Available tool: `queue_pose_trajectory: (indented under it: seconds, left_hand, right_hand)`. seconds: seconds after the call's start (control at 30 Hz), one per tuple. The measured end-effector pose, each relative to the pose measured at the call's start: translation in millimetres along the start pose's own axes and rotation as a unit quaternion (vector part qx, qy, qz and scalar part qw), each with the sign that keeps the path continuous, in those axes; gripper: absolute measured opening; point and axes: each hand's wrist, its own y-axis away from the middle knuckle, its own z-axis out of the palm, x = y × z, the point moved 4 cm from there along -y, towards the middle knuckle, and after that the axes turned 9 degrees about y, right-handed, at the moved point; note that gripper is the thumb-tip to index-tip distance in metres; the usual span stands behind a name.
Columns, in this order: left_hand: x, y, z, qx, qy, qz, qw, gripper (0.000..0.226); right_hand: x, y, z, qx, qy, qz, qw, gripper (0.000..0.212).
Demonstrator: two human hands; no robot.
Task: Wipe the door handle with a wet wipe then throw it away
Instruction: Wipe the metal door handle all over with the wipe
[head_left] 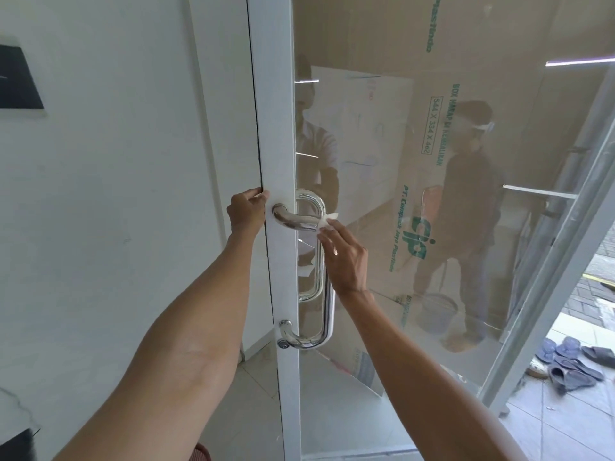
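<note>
A polished steel D-shaped door handle (327,304) is fixed to the white frame of a glass door (278,128). My right hand (346,254) pinches a small white wet wipe (326,221) and presses it against the handle's upper bend. My left hand (248,212) grips the edge of the white door frame, level with the handle's top mount. A keyhole sits just below the lower mount.
A white wall (116,194) stands to the left of the door. The glass reflects people and shows cardboard boxes behind it. Several sandals (572,361) lie on the tiled floor outside at the lower right. A second door leaf (549,277) stands open to the right.
</note>
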Motion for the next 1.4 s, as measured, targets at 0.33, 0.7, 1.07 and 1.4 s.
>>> queue_pose_trajectory:
  seconds: [0.33,0.7,1.07,1.4]
  left_hand:
    - [-2.9,-7.7,5.0,0.007,-0.014,0.012,1.0,0.033]
    - [-8.1,-16.8,8.9,0.022,-0.032,0.019,0.999,0.033]
    - [-8.1,-12.6,10.4,0.026,-0.03,0.025,0.999,0.033]
    - [-13.0,-13.6,10.9,0.028,-0.022,0.034,0.999,0.034]
  right_hand:
    - [21.6,42.0,26.3,0.054,-0.017,0.187,0.981,0.013]
    - [45.2,105.1,42.9,-0.065,-0.027,0.271,0.96,0.016]
    - [35.3,30.1,31.1,0.0,-0.055,0.218,0.974,0.021]
    - [69.5,158.5,57.4,-0.173,-0.025,0.351,0.92,0.022]
